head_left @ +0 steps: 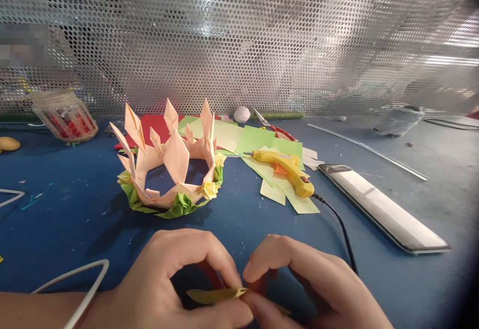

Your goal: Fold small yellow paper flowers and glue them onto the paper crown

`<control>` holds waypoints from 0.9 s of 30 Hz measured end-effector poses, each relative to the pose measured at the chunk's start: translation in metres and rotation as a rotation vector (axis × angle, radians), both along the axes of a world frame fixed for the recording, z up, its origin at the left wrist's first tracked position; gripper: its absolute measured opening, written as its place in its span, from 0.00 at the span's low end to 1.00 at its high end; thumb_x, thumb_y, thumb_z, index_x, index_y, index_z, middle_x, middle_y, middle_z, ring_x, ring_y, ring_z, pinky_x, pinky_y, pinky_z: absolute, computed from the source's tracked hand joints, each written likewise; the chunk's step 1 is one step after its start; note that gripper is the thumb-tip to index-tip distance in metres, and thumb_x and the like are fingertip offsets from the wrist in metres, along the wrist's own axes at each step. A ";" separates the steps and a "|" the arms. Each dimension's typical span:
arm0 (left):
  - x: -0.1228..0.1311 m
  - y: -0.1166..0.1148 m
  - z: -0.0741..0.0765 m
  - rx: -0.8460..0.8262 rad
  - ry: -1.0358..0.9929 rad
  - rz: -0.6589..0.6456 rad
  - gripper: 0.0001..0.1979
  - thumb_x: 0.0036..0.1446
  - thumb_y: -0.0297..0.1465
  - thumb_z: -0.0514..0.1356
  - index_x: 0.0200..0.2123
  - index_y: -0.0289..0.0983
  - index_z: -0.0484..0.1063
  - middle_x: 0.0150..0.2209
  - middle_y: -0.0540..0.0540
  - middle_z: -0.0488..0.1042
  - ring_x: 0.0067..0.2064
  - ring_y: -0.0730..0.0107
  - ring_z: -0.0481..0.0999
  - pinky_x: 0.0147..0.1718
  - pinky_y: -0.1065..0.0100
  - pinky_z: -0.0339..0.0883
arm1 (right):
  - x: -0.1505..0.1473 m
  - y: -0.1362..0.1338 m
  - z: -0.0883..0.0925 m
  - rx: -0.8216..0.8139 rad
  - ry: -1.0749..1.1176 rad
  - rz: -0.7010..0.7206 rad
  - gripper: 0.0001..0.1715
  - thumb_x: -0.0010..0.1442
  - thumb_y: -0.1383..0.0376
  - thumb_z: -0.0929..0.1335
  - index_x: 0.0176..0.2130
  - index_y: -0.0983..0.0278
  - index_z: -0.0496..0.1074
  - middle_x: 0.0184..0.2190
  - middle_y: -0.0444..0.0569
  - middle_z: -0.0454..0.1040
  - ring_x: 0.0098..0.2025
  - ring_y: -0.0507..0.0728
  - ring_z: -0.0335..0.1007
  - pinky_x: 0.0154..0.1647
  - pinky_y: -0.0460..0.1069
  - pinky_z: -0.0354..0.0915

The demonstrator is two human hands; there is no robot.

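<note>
Low at the front of the table, my left hand (187, 279) pinches a small folded piece of yellow paper (213, 296) between thumb and fingers. My right hand (310, 284) meets it from the other side, its thumb and fingertips closed on the same paper. Part of the paper is hidden behind my fingers. Just beyond my left hand stands a folded-paper crown (177, 162), peach with upright points. Green paper leaves (183, 205) and yellow paper flowers (209, 189) run around its base.
A yellow glue gun (280, 162) lies on loose green paper sheets (256, 139), its cord running toward my right hand. A phone (385, 206) lies at right. Scissors (277, 129), a white ball (241, 114) and a tilted glass jar (65, 117) sit near the perforated metal screen (224, 34).
</note>
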State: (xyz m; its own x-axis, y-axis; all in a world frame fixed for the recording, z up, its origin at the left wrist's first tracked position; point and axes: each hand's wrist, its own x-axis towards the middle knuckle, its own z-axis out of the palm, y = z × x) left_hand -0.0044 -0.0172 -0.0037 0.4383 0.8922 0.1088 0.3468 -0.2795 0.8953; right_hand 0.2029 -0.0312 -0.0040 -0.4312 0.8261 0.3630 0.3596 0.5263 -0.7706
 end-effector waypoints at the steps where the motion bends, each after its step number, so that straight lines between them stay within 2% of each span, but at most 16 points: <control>1: -0.001 0.001 -0.001 0.004 -0.025 -0.020 0.04 0.50 0.30 0.70 0.27 0.42 0.78 0.26 0.54 0.80 0.30 0.69 0.78 0.29 0.74 0.69 | 0.000 0.000 0.000 -0.004 -0.014 -0.007 0.12 0.56 0.75 0.72 0.36 0.58 0.71 0.29 0.37 0.79 0.28 0.45 0.76 0.32 0.34 0.69; 4: -0.002 0.001 -0.003 0.025 -0.108 -0.028 0.06 0.55 0.30 0.68 0.26 0.42 0.77 0.25 0.54 0.79 0.29 0.71 0.78 0.29 0.74 0.68 | -0.001 0.002 -0.002 -0.022 -0.078 0.000 0.10 0.55 0.73 0.73 0.36 0.58 0.73 0.29 0.37 0.79 0.28 0.47 0.75 0.30 0.36 0.68; 7: -0.001 -0.002 -0.003 0.005 -0.158 0.051 0.08 0.56 0.32 0.67 0.25 0.43 0.77 0.25 0.55 0.77 0.29 0.72 0.77 0.29 0.75 0.69 | -0.001 0.002 -0.004 -0.055 -0.145 0.038 0.04 0.60 0.68 0.72 0.33 0.59 0.74 0.26 0.39 0.79 0.27 0.48 0.73 0.27 0.38 0.66; 8: -0.001 -0.002 -0.003 -0.026 -0.173 0.076 0.09 0.56 0.32 0.67 0.24 0.43 0.76 0.24 0.55 0.77 0.28 0.73 0.76 0.29 0.76 0.68 | -0.001 0.002 -0.005 -0.074 -0.159 0.045 0.05 0.62 0.67 0.71 0.32 0.59 0.74 0.25 0.40 0.79 0.26 0.48 0.72 0.26 0.39 0.65; 11: 0.002 0.000 0.001 -0.201 -0.232 0.082 0.08 0.55 0.31 0.68 0.25 0.42 0.75 0.23 0.56 0.75 0.27 0.75 0.74 0.26 0.78 0.67 | 0.000 0.002 -0.006 -0.197 -0.146 0.039 0.11 0.66 0.63 0.68 0.30 0.60 0.74 0.23 0.41 0.79 0.24 0.49 0.72 0.24 0.39 0.64; 13: 0.004 0.004 0.004 -0.332 -0.270 0.089 0.06 0.52 0.31 0.70 0.31 0.43 0.75 0.24 0.57 0.76 0.27 0.75 0.75 0.27 0.78 0.67 | 0.000 0.003 -0.006 -0.331 -0.098 0.022 0.13 0.67 0.61 0.67 0.30 0.60 0.74 0.24 0.42 0.80 0.25 0.49 0.75 0.26 0.39 0.67; 16: 0.007 0.008 0.007 -0.487 -0.230 0.048 0.11 0.50 0.32 0.70 0.38 0.41 0.76 0.28 0.55 0.80 0.29 0.72 0.77 0.30 0.76 0.70 | 0.001 0.005 -0.004 -0.450 -0.013 -0.005 0.14 0.67 0.59 0.66 0.32 0.59 0.76 0.26 0.42 0.82 0.29 0.50 0.79 0.31 0.39 0.70; 18: 0.008 0.011 0.007 -0.538 -0.147 -0.034 0.05 0.54 0.33 0.67 0.32 0.38 0.76 0.27 0.53 0.79 0.26 0.74 0.75 0.25 0.76 0.68 | 0.001 0.006 -0.003 -0.455 0.018 -0.009 0.14 0.68 0.59 0.65 0.34 0.59 0.78 0.27 0.42 0.82 0.30 0.50 0.79 0.32 0.39 0.71; 20: 0.008 0.012 0.006 -0.547 -0.089 -0.041 0.09 0.58 0.35 0.63 0.27 0.37 0.74 0.26 0.53 0.77 0.21 0.78 0.71 0.19 0.78 0.62 | 0.002 0.006 -0.003 -0.454 0.025 0.005 0.14 0.68 0.59 0.65 0.36 0.57 0.79 0.28 0.42 0.82 0.29 0.50 0.79 0.31 0.39 0.71; 23: 0.010 0.012 0.005 -0.547 -0.074 0.001 0.12 0.57 0.37 0.62 0.25 0.38 0.72 0.20 0.56 0.71 0.18 0.79 0.67 0.15 0.78 0.57 | 0.003 0.007 -0.003 -0.448 0.011 0.024 0.16 0.70 0.58 0.63 0.37 0.55 0.79 0.28 0.41 0.81 0.26 0.50 0.78 0.28 0.39 0.71; 25: 0.011 0.011 0.005 -0.546 -0.057 0.000 0.12 0.57 0.37 0.61 0.24 0.38 0.71 0.17 0.58 0.67 0.16 0.80 0.63 0.15 0.78 0.55 | 0.003 0.007 -0.003 -0.361 -0.038 0.014 0.15 0.70 0.60 0.63 0.37 0.55 0.79 0.28 0.40 0.82 0.27 0.50 0.78 0.29 0.39 0.71; 27: 0.011 0.010 0.006 -0.530 0.001 -0.016 0.13 0.58 0.37 0.60 0.23 0.38 0.70 0.16 0.58 0.66 0.15 0.81 0.62 0.16 0.78 0.55 | 0.003 0.007 -0.002 -0.198 -0.087 -0.014 0.09 0.68 0.62 0.66 0.40 0.55 0.78 0.30 0.39 0.83 0.30 0.50 0.79 0.33 0.40 0.72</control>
State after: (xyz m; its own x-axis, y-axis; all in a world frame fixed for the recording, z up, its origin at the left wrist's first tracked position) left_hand 0.0071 -0.0068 0.0026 0.4526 0.8175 -0.3561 0.3471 0.2064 0.9148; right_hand 0.2058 -0.0245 -0.0062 -0.4415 0.8838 0.1551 0.4356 0.3622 -0.8241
